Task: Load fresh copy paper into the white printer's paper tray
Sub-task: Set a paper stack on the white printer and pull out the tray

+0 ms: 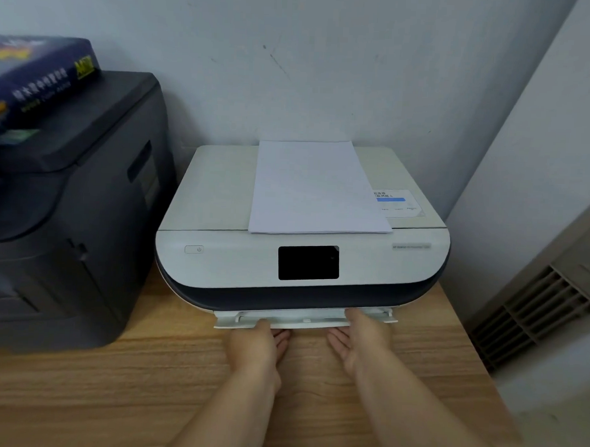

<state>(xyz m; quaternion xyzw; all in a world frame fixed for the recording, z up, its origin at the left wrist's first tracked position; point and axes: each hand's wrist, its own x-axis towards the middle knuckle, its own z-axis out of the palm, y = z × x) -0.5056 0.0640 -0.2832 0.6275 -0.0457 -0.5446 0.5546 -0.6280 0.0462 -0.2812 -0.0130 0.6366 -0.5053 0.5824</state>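
Office corner — two printers (303, 223); paper ream (38, 77).

Soft, even indoor light fills the scene, moderately bright and slightly cool, with no hard glare. Shadows are faint: a dim band lies under the front of the white printer (302, 257) and beneath the hands on the worktop (114, 384). The black printer (70, 215) at far left is murky, and the paper ream (38, 77) on it is smeared. Wide-angle distortion bends the wall (326, 57) and the edges, and the near corners blur.
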